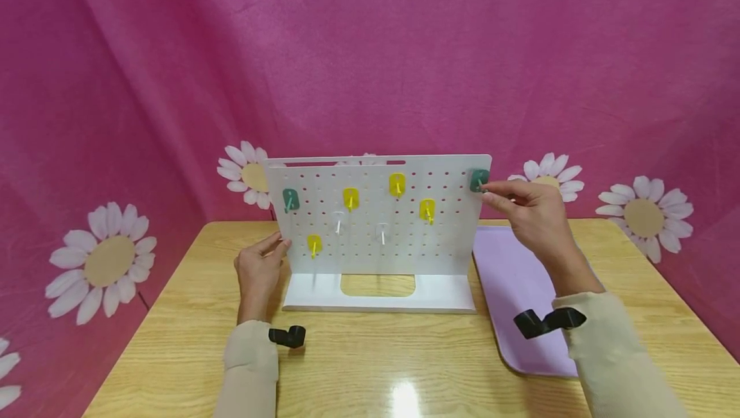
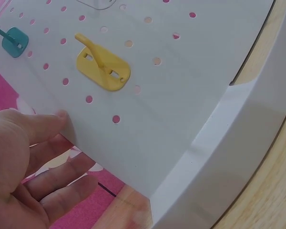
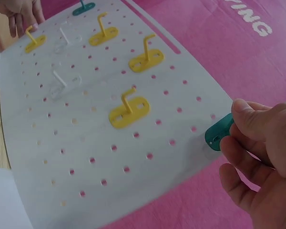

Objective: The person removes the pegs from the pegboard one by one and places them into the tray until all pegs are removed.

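Observation:
A white pegboard (image 1: pixel 370 257) stands upright on its own base on the table. At its upper right corner my right hand (image 1: pixel 528 209) pinches a green hook (image 3: pixel 217 133) between thumb and fingers, with the hook's plate up against the board. My left hand (image 1: pixel 260 270) holds the board's left edge, the thumb on the front face and the other fingers behind. Another green hook (image 1: pixel 291 200) sits near the upper left corner. Between them are several yellow hooks (image 1: pixel 397 184) and two clear hooks (image 1: pixel 382 234) with white pegs.
A lilac tray (image 1: pixel 509 277) lies to the right of the board, partly under my right forearm. The wooden table (image 1: pixel 358 354) extends in front. Behind it hangs a pink cloth (image 1: pixel 370 52) with white daisies. A black wrist mount (image 1: pixel 289 336) sticks out from my left sleeve.

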Demonstrator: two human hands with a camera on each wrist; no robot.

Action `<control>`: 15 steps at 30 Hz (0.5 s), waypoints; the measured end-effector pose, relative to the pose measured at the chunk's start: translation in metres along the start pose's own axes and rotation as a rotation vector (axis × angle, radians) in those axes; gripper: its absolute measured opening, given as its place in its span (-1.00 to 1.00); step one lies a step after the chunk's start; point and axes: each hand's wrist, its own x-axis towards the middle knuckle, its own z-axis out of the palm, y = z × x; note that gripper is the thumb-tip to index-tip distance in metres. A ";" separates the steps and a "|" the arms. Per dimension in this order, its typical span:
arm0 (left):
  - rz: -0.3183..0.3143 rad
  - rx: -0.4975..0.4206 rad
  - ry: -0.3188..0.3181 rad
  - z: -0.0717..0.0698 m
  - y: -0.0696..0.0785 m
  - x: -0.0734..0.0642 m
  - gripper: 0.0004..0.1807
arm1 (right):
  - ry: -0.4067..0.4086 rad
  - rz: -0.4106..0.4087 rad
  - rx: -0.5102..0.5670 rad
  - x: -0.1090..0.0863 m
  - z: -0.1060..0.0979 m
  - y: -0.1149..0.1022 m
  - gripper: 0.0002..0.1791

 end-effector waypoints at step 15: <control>0.038 0.007 0.012 0.001 -0.003 -0.001 -0.63 | 0.007 0.123 -0.123 -0.022 -0.037 0.041 -0.74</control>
